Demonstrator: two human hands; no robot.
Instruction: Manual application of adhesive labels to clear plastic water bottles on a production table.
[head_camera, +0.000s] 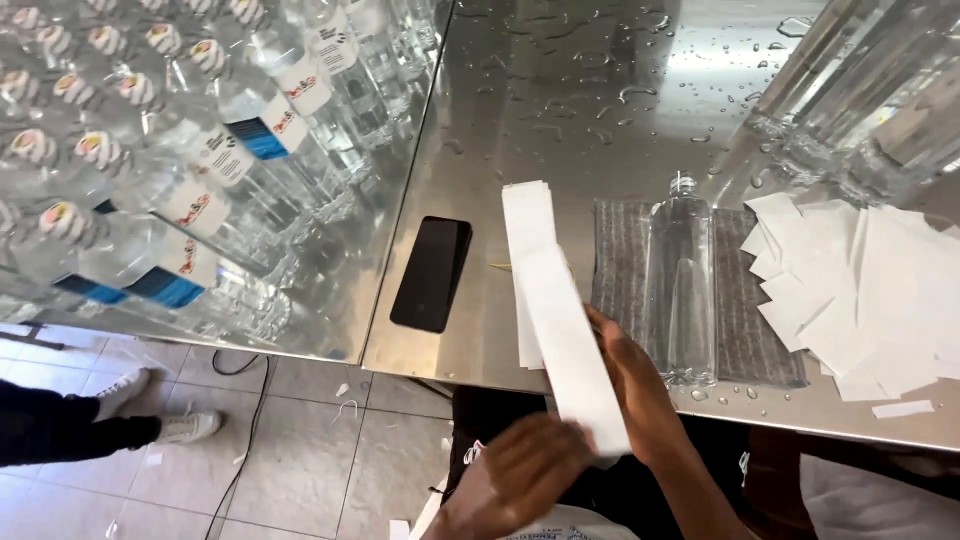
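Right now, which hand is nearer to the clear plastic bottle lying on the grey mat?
Right. The right hand holds the long white paper strip just left of the clear plastic bottle; the left hand sits lower, off the steel table's edge, farther away.

A black phone (432, 273) lies face up on the wet steel table (560, 110) — every other place here is told from it. To its left, rows of labelled clear bottles (170, 150) crowd the tabletop. To its right lies a grey ribbed mat (745, 320), bearing one uncapped clear bottle (681, 285) on its side. Farther right spreads a loose heap of white paper pieces (860, 295) — above them, more clear bottles (860, 90). Below and left of the phone, on the tiled floor (290, 450), white shoes (160, 410).
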